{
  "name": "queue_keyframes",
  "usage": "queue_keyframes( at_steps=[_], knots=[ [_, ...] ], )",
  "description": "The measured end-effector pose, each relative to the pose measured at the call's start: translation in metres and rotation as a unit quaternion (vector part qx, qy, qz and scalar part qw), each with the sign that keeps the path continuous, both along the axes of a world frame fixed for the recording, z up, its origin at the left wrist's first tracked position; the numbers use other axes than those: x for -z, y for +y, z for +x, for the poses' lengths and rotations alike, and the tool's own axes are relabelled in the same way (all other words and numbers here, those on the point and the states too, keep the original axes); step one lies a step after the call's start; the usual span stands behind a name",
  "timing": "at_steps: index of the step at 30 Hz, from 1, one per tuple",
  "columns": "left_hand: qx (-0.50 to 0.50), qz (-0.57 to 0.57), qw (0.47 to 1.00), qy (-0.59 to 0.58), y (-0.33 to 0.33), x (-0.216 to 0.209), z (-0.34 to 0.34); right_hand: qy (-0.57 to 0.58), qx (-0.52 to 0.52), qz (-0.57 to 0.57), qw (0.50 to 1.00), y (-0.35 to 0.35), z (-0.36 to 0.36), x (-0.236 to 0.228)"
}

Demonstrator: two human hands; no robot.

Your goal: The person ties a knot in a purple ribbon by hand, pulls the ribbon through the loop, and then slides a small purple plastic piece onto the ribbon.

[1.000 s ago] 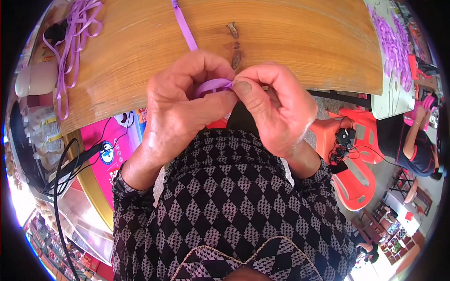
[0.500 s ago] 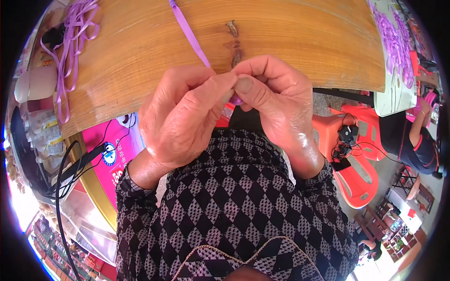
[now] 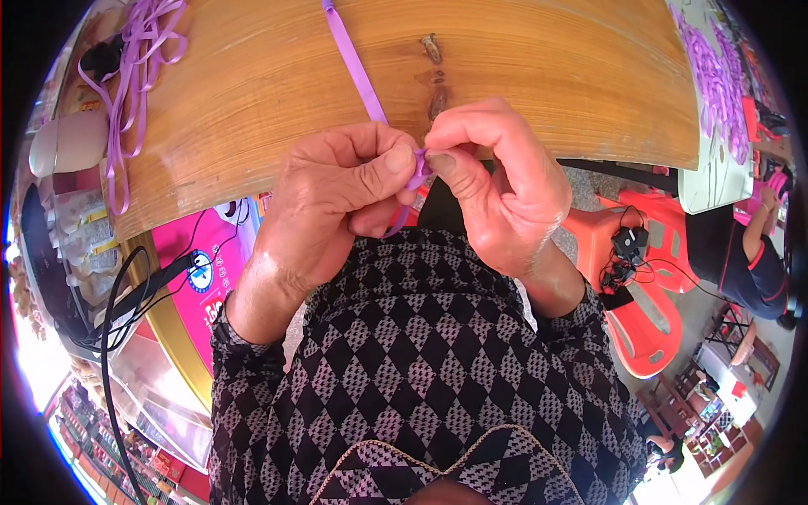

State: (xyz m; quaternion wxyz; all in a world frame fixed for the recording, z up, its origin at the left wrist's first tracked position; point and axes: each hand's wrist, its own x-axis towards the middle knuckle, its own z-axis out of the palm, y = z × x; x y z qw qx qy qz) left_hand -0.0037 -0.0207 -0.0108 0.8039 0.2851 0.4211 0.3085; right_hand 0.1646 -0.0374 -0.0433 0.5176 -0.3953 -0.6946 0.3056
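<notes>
A purple ribbon (image 3: 357,71) runs from the far side of the wooden table to my two hands at its near edge. Thumb and fingers of my left hand (image 3: 341,187) pinch a bunched, folded part of it, and a short loop hangs below those fingers. My right hand (image 3: 503,181) closes thumb against forefinger at the right side of the same bunch. The fingertips of both hands nearly meet. How the ribbon is folded or knotted between them is partly hidden.
The wooden table (image 3: 252,93) carries a heap of loose purple ribbon (image 3: 139,76) at far left. More purple ribbon pieces (image 3: 715,76) lie on a white surface at right. An orange-red stool (image 3: 644,332) holds a black cabled device (image 3: 627,244). Another person (image 3: 745,244) is at the right edge.
My fingertips have parted slightly and my left hand has turned, so the purple bunch and a loop beneath it now show. Both hands keep hold of the ribbon.
</notes>
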Motion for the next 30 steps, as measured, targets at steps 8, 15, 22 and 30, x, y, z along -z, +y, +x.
queue_keyframes(
  at_steps=[8, 15, 22, 30],
  knots=[
    [-0.053, 0.032, 0.998, 0.003, -0.004, 0.001, 0.006, 0.025, -0.019, -0.035, 0.999, -0.004, 0.003, -0.007],
    [-0.069, 0.051, 0.996, 0.031, -0.006, 0.001, 0.01, -0.05, 0.031, 0.024, 0.998, -0.003, 0.003, -0.009],
    [-0.067, 0.045, 0.995, 0.053, -0.006, -0.003, 0.016, -0.085, 0.069, 0.139, 0.984, 0.0, 0.001, 0.0],
    [-0.096, 0.031, 0.995, 0.019, -0.01, 0.001, 0.017, -0.047, 0.093, 0.137, 0.985, -0.004, -0.005, 0.005]
  ],
)
